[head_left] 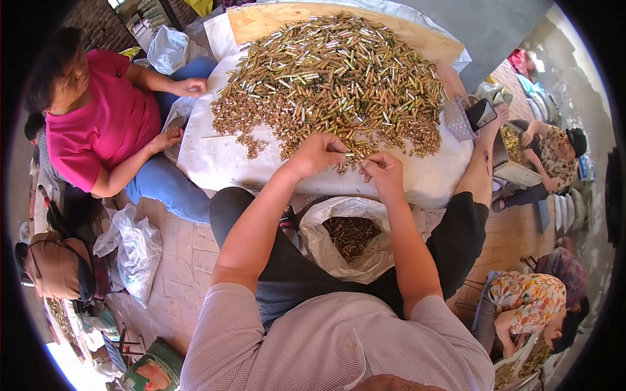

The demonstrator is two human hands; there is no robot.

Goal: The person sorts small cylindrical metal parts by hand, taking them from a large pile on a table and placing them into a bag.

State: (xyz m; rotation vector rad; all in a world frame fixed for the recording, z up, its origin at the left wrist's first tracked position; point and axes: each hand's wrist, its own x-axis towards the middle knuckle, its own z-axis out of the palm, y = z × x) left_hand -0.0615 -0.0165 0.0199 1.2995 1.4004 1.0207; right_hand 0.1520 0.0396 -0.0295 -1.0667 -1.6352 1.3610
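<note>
Both my hands are raised over the near edge of a pile of small gold-coloured metal tubes (339,72). My left hand (316,156) pinches a short gold-coloured metal tube (350,156) between thumb and fingers. Just to its right, my right hand (385,171) is closed in a pinch near the tube's end; whatever its fingertips hold is too small to make out. Smaller coppery metal pieces (248,117) lie along the pile's left and near sides. Below my hands, between my legs, an open white sack (314,238) holds many similar metal parts (352,238).
The pile rests on a white-covered table (218,163) with a wooden board (261,23) behind. A person in a pink top (104,124) sits at left, near a filled plastic bag (140,254). A phone (481,115) is at the table's right. Several others work farther off.
</note>
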